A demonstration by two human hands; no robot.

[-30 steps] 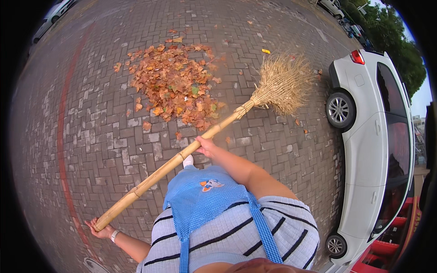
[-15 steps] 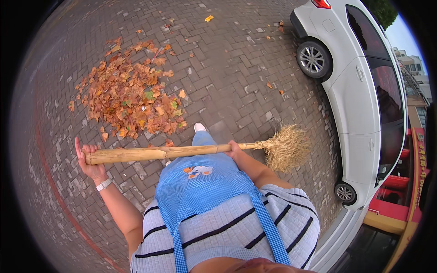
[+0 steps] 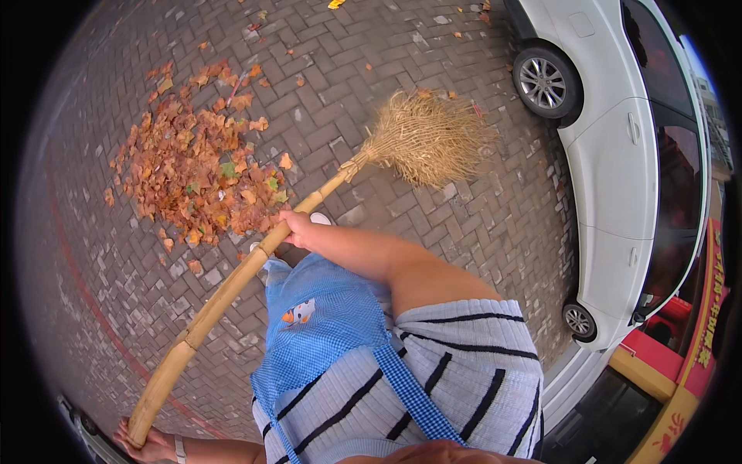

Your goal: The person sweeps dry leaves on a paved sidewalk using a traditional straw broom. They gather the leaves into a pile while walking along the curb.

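Note:
A long broom with a thick bamboo handle [image 3: 224, 298] and a straw head [image 3: 433, 139] slants across my front, its head raised forward and to the right. Around the upper part of the handle my right hand [image 3: 297, 227] is closed, close to my shoes. At the lower left my left hand [image 3: 145, 444], with a white band at the wrist, grips the handle's butt end. The straw head hangs over the paving to the right of a heap of orange-brown leaves [image 3: 193, 166]. Whether the straw touches the paving, I cannot tell.
A white parked car [image 3: 618, 170] stands along the right side. Grey-brown block paving [image 3: 340, 69] covers the area, with a few loose leaves, one of them a yellow leaf [image 3: 335, 4], farther off. A red and yellow shopfront [image 3: 688, 348] lies behind the car.
The broom has swung from nearly level to a steep slant. Its head moved forward and left with my right hand; my left hand dropped down toward me with the butt end.

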